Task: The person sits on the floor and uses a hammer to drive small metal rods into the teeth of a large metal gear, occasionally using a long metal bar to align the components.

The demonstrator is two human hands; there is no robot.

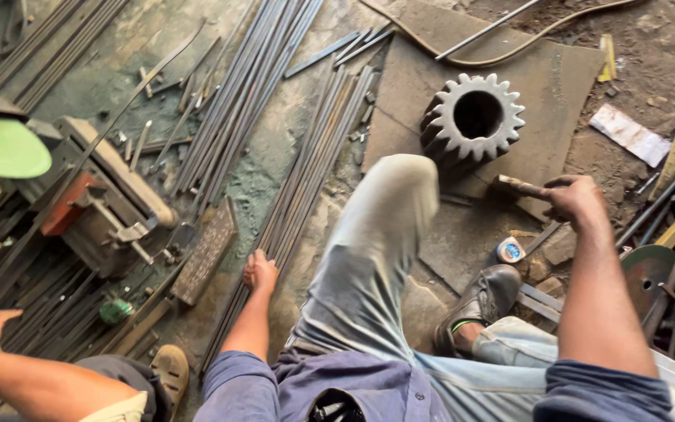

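Note:
My left hand [260,272] reaches down to a bundle of long thin steel rods [306,164] on the floor, fingers curled over them. My right hand [576,200] is raised at the right, closed around the handle of a hammer-like tool [516,187] whose head points left. Just beyond that tool stands a large grey toothed gear [474,117] with a round bore, on a flat steel plate [556,86]. My bent knee in light jeans [384,234] lies between the hands. My dark shoe [484,301] rests on the floor near a small tape measure [510,251].
Another person's arm [9,367] and sandal [169,371] enter at the bottom left. A cutting machine [107,199] with a green disc [5,150] sits at the left among more rods. A hose [509,51] curves across the top. Scrap bars and a round disc [646,270] crowd the right.

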